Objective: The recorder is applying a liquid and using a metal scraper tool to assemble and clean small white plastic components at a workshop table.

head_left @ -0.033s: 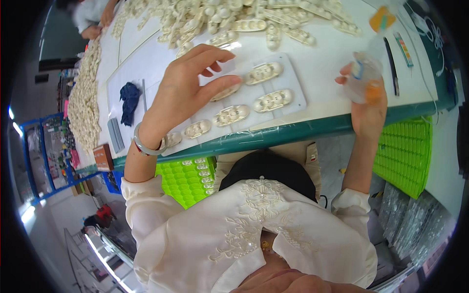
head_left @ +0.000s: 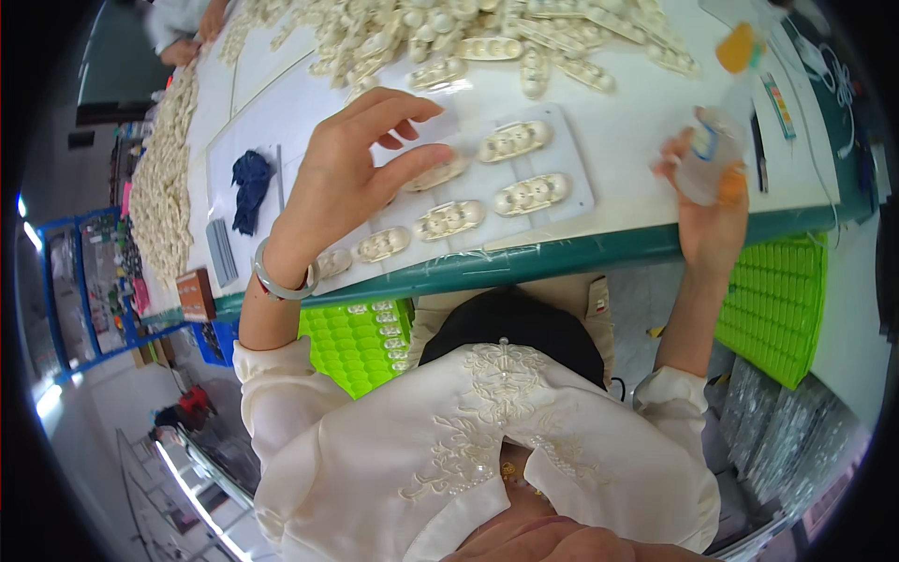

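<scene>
My left hand hovers over a white plate, thumb and fingers apart with nothing between them. Several cream oval pieces with rounded bumps lie in rows on that plate, among them an oval piece nearest the middle and another oval piece to its right. The thumb tip is over an oval piece and partly covers it; touching cannot be told. To the right, my right hand grips a clear squeeze bottle, held tilted and blurred by motion, with orange near its lower end.
A heap of cream pieces covers the far table. A dark blue cloth lies left. Near the right side are an orange item and a dark pen-like tool. Green trays stand below the edge. Another person's hands work far left.
The view has shifted slightly. My left hand sits a little farther left over the plate, and the bottle in my right hand has moved slightly right.
</scene>
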`<state>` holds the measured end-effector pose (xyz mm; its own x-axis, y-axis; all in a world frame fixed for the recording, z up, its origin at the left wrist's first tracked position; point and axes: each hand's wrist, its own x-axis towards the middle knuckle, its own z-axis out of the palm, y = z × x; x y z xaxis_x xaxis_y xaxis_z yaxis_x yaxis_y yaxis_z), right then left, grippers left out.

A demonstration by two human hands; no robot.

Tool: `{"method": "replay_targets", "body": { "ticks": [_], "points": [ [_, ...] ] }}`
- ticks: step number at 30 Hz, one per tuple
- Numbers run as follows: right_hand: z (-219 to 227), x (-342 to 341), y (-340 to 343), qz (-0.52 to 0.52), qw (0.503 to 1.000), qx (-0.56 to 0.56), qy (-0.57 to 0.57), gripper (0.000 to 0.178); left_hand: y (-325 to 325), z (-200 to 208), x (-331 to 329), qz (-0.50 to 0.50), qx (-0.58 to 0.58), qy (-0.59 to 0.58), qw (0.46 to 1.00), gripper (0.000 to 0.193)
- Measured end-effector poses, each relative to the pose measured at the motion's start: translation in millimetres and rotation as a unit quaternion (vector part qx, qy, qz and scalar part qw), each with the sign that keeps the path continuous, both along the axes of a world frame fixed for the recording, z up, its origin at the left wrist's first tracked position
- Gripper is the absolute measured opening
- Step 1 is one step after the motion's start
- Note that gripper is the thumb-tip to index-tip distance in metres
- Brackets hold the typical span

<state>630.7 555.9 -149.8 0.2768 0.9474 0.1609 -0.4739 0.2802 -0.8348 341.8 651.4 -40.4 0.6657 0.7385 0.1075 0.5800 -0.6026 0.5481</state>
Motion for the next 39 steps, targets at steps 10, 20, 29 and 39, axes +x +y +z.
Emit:
{"method": "replay_targets", "body": {
  "ticks": [10, 20, 29, 39],
  "points": [
    [17, 25, -2, 0.047, 0.964, 0.039, 0.259, 0.050, -32, -5, -129, 0.215, 0.020, -0.167, 0.962, 0.018],
    [67, -54, 41, 0.110, 0.915, -0.022, 0.388, 0.065, -36, -27, -184, 0.196, 0.083, -0.193, 0.958, 0.020],
    [72, -132, 71, 0.147, 0.975, -0.048, 0.159, 0.054, 18, -33, -205, 0.166, 0.080, -0.205, 0.961, 0.018],
    [75, -217, 59, 0.083, 0.949, 0.065, -0.296, 0.046, 19, -70, -208, 0.174, 0.205, -0.133, 0.954, 0.012]
  ]
}}
